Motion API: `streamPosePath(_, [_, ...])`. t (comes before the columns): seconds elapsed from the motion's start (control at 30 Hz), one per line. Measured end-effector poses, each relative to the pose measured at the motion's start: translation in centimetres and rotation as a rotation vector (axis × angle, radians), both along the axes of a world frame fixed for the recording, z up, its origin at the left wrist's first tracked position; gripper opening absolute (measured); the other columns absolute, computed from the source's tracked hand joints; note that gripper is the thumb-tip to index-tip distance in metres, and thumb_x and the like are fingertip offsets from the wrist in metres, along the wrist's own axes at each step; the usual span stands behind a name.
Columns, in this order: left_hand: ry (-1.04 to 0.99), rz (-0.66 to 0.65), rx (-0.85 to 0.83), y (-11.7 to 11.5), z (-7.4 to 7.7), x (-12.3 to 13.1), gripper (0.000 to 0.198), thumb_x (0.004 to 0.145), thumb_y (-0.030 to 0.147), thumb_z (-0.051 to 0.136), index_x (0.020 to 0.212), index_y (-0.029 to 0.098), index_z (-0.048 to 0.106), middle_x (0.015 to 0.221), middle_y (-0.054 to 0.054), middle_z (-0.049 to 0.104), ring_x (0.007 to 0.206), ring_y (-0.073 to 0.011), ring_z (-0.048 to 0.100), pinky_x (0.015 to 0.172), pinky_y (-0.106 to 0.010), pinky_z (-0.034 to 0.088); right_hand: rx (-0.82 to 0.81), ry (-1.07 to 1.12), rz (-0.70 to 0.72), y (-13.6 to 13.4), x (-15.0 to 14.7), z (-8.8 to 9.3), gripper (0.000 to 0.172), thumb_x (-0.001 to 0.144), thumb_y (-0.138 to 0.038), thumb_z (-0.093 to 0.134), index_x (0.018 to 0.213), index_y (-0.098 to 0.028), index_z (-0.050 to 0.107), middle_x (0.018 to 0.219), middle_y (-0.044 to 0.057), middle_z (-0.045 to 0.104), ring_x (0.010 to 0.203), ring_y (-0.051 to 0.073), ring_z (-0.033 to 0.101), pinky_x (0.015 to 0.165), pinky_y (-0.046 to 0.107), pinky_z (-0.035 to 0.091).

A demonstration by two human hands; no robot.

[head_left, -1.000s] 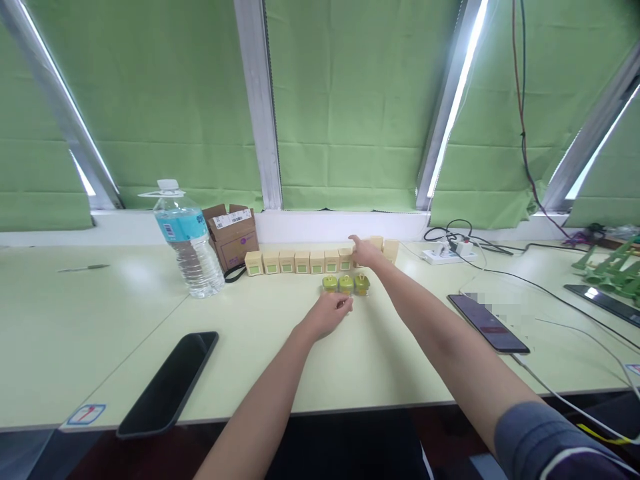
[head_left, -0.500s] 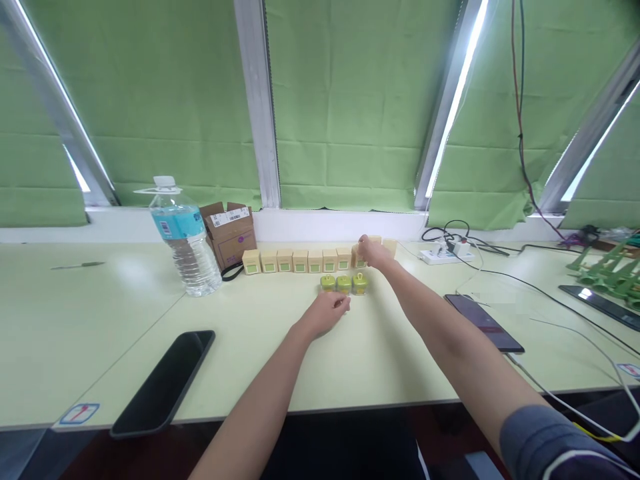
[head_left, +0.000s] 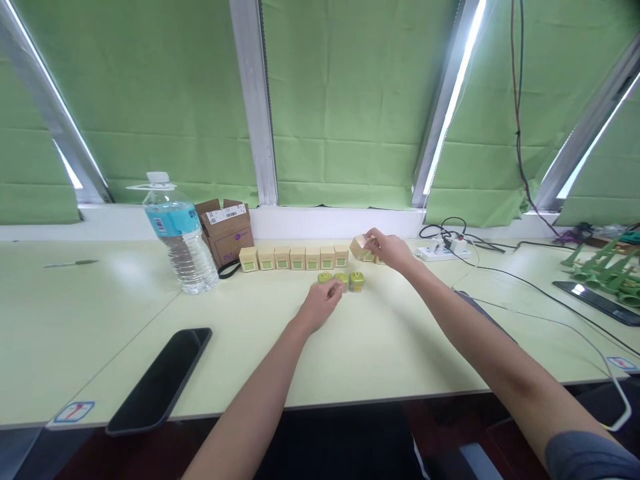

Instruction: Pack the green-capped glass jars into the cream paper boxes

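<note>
My right hand [head_left: 393,250] pinches a small cream cardboard box [head_left: 358,247], which is tilted and raised a little at the right part of a row of like boxes. Behind my fingers stand further boxes, partly hidden. To the left, several cream boxes [head_left: 297,259] with green label squares stand side by side. In front of the row are three small clear jars with green lids [head_left: 357,281]. My left hand [head_left: 321,303], fingers curled and nothing seen in them, is just before the left and middle jars and partly covers them; whether it touches them I cannot tell.
At the left stand a large water bottle [head_left: 180,243] and an open brown carton [head_left: 227,233]. A black phone [head_left: 160,380] lies near the front edge. On the right are a power strip [head_left: 443,252], cables, another dark phone [head_left: 483,311] partly behind my arm, and green plastic parts [head_left: 605,270].
My right hand has taken hold of a box from the row, lifting and tilting it, and has shifted slightly right. The left hand has moved slightly up toward the jars.
</note>
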State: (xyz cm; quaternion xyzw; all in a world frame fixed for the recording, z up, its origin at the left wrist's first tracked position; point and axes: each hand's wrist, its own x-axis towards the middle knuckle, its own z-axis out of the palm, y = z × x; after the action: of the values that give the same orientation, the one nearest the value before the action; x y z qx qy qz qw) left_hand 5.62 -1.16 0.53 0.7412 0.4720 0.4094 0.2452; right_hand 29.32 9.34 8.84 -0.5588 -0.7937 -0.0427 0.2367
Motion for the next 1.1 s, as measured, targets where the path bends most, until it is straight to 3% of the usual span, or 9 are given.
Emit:
streamPosePath(0.17, [-0.087, 0.088, 0.176, 0.3, 0.2, 0.0, 0.031, 0.094, 0.039, 0.057, 0.12, 0.023, 0.061, 0.085, -0.001, 0.057, 0.073, -0.0144, 0.052, 0.072, -0.027, 0.045, 0.0, 0.106, 0.169, -3.6, -0.1, -0.3, 0.027, 0.101, -0.036, 0.055, 0.126, -0.028, 0.055, 0.09, 0.0, 0.078, 0.063, 0.016, 0.066, 0.063, 0.025, 0.042])
streamPosePath(0.33, [-0.073, 0.251, 0.438, 0.5, 0.4, 0.0, 0.055, 0.086, 0.039, 0.072, 0.135, 0.027, 0.052, 0.116, -0.008, 0.057, 0.099, -0.0206, 0.058, 0.089, -0.036, 0.05, 0.012, 0.117, 0.271, -6.4, -2.4, -1.0, 0.029, 0.099, -0.036, 0.058, 0.127, -0.029, 0.057, 0.097, 0.0, 0.078, 0.076, 0.017, 0.071, 0.069, 0.025, 0.046])
streamPosePath(0.5, [-0.021, 0.266, 0.577, 0.3, 1.1, 0.0, 0.065, 0.084, 0.038, 0.075, 0.143, 0.03, 0.046, 0.139, -0.011, 0.051, 0.132, -0.0281, 0.049, 0.109, -0.046, 0.044, 0.041, 0.053, 0.304, -8.7, -4.7, -0.5, 0.028, 0.101, -0.037, 0.055, 0.128, -0.031, 0.059, 0.099, 0.0, 0.079, 0.08, 0.019, 0.072, 0.067, 0.025, 0.044])
streamPosePath(0.6, [-0.019, 0.249, 0.572, 0.4, 1.1, 0.1, 0.06, 0.087, 0.037, 0.072, 0.141, 0.029, 0.047, 0.139, -0.01, 0.055, 0.132, -0.0275, 0.05, 0.112, -0.047, 0.042, 0.051, 0.069, 0.352, -9.8, -5.6, -0.2, 0.028, 0.101, -0.037, 0.055, 0.128, -0.031, 0.059, 0.1, 0.0, 0.079, 0.081, 0.019, 0.072, 0.068, 0.025, 0.044])
streamPosePath(0.7, [-0.058, 0.237, 0.507, 0.5, 0.7, 0.2, 0.05, 0.089, 0.031, 0.067, 0.136, 0.028, 0.05, 0.131, -0.008, 0.061, 0.122, -0.0247, 0.057, 0.104, -0.042, 0.047, 0.023, 0.121, 0.413, -10.4, -6.0, -0.5, 0.03, 0.101, -0.037, 0.054, 0.13, -0.031, 0.059, 0.099, 0.0, 0.079, 0.084, 0.018, 0.073, 0.072, 0.025, 0.047])
streamPosePath(0.8, [-0.074, 0.239, 0.412, 0.5, 0.5, 0.2, 0.047, 0.088, 0.033, 0.068, 0.132, 0.027, 0.052, 0.124, -0.008, 0.062, 0.113, -0.0234, 0.06, 0.095, -0.038, 0.05, 0.009, 0.232, 0.453, -10.3, -5.6, -2.0, 0.035, 0.1, -0.038, 0.054, 0.135, -0.031, 0.055, 0.096, 0.0, 0.077, 0.079, 0.016, 0.072, 0.073, 0.025, 0.049])
streamPosePath(0.9, [-0.075, 0.247, 0.34, 0.5, 0.4, 0.3, 0.047, 0.087, 0.039, 0.069, 0.128, 0.023, 0.053, 0.12, -0.01, 0.063, 0.11, -0.0243, 0.06, 0.09, -0.036, 0.049, -0.03, 0.465, 0.453, -9.4, -4.3, -4.3, 0.047, 0.099, -0.043, 0.05, 0.142, -0.025, 0.044, 0.084, -0.001, 0.075, 0.061, 0.014, 0.065, 0.065, 0.025, 0.051])
streamPosePath(0.97, [-0.094, 0.252, 0.312, 0.5, 0.5, 0.3, 0.046, 0.086, 0.038, 0.068, 0.126, 0.021, 0.054, 0.119, -0.011, 0.063, 0.108, -0.0245, 0.06, 0.088, -0.036, 0.049, -0.094, 0.601, 0.39, -8.4, -3.1, -5.7, 0.047, 0.1, -0.047, 0.045, 0.14, -0.023, 0.043, 0.075, -0.003, 0.071, 0.052, 0.014, 0.061, 0.059, 0.024, 0.05])
streamPosePath(1.1, [-0.128, 0.237, 0.264, 0.6, 0.6, 0.3, 0.045, 0.086, 0.038, 0.068, 0.124, 0.02, 0.054, 0.113, -0.01, 0.066, 0.101, -0.0225, 0.061, 0.082, -0.034, 0.049, -0.094, 0.726, 0.185, -6.0, -1.1, -7.5, 0.033, 0.097, -0.044, 0.045, 0.12, -0.024, 0.057, 0.074, -0.002, 0.069, 0.057, 0.014, 0.062, 0.065, 0.026, 0.052])
